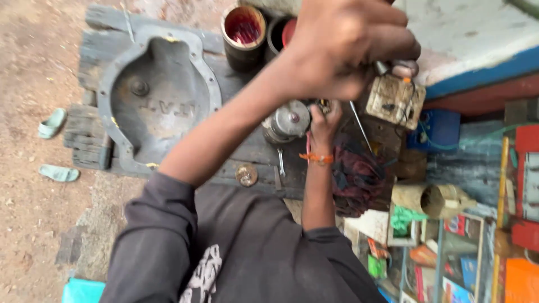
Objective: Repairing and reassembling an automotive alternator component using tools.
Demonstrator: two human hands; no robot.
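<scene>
1. Left hand [345, 47]: raised close to the camera at the 1 o'clock part of the view, fingers curled tight around a slim metal tool [383, 67]. Only the tool's tip shows past the knuckles, so its kind cannot be told.

2. Right hand [325, 120]: lower, near centre, wrist carrying an orange thread band [317, 159]. Fingers are closed on a small part at the top of the round metal motor housing [287, 120], seemingly to steady it; the part itself is too small to identify.

3. The housing sits on a dark wooden board [236, 84], just at 9 o'clock of the right hand.

4. At 3 o'clock of the left hand, a grimy beige switch box [393, 100] with wires, directly under the tool tip.

5. A thin metal rod [359, 123] leans between hand and box.

6. Further out: a large grey cast cover [157, 95] at 9 o'clock, two open cylinders [244, 33] at 12 o'clock, a small spanner [281, 163] and round disc [246, 175] at 6 o'clock, a dark rag [356, 174] beside the forearm.
</scene>
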